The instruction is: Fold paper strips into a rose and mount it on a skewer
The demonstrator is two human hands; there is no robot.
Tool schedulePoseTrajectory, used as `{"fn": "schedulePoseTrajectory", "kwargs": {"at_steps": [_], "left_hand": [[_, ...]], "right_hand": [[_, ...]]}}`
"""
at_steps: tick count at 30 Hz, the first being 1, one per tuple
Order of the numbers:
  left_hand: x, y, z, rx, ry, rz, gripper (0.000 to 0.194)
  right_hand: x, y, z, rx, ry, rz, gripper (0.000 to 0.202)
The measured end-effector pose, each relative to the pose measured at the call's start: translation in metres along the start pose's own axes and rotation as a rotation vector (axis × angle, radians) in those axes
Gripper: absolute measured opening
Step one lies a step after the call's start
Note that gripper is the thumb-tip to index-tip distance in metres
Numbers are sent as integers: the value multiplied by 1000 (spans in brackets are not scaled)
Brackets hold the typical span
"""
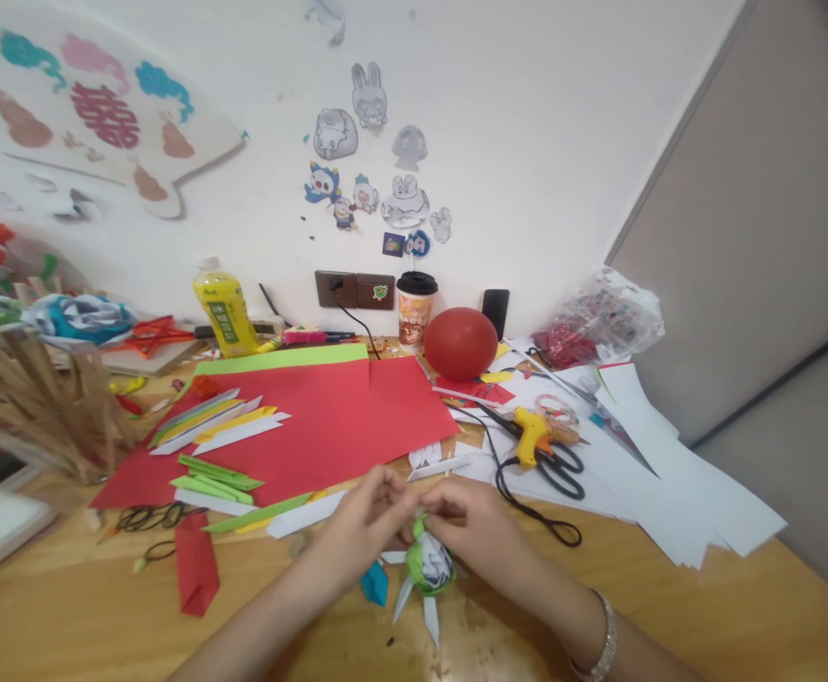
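A small green and white paper figure (432, 565) with pointed white strips below it is near the table's front edge. My left hand (375, 521) pinches its upper end from the left, fingers bent together. From the right, my right hand (463, 519) grips the same green top, its fingertips close to those of my left hand. The fingers partly hide the top of the figure. A folded blue paper piece (374, 583) lies just left of it. Folded green strips (219, 478) and white and yellow strips (222, 421) lie on red paper (335, 407).
A yellow glue gun (530, 436) and black-handled scissors (560, 472) lie to the right, beside white paper (712, 455). Behind are a red balloon (460, 343), a cup (415, 317) and a yellow bottle (226, 311). Wooden sticks (45, 407) stand at left; a red folded paper (196, 565) lies front left.
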State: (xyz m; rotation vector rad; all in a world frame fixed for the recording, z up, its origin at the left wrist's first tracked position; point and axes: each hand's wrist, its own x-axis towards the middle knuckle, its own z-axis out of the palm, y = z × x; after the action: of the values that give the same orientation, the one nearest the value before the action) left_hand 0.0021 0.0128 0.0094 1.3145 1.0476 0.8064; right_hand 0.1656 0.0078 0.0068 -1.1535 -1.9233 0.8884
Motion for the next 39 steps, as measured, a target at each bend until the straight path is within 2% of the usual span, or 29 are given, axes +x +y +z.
{"fn": "schedulePoseTrajectory", "kwargs": {"at_steps": [4, 10, 13, 22, 24, 27, 30, 35, 39], "left_hand": [[2, 3, -4, -118, -37, -63, 37], [1, 2, -2, -152, 3, -53, 38], [1, 2, -1, -147, 33, -26, 38], [1, -2, -3, -58, 46, 40, 31], [1, -1, -4, -13, 58, 53, 29], [0, 1, -4, 66, 92, 74, 24], [0, 1, -3, 119, 129, 89, 22], [0, -4, -1, 266, 253, 147, 17], [-1, -7, 2, 362, 276, 189, 16]], "right_hand": [[-1, 1, 0, -21, 80, -76, 20], [0, 0, -4, -218, 114, -508, 16], [1, 0, -7, -240, 132, -602, 16], [1, -11, -21, -243, -49, -627, 20], [1, -12, -23, -236, -88, -589, 22], [1, -15, -25, -242, -144, -441, 20], [-1, -19, -22, -233, -149, -337, 29], [-4, -20, -13, -235, -102, -408, 23], [-5, -20, -10, -233, -96, -422, 19]]}}
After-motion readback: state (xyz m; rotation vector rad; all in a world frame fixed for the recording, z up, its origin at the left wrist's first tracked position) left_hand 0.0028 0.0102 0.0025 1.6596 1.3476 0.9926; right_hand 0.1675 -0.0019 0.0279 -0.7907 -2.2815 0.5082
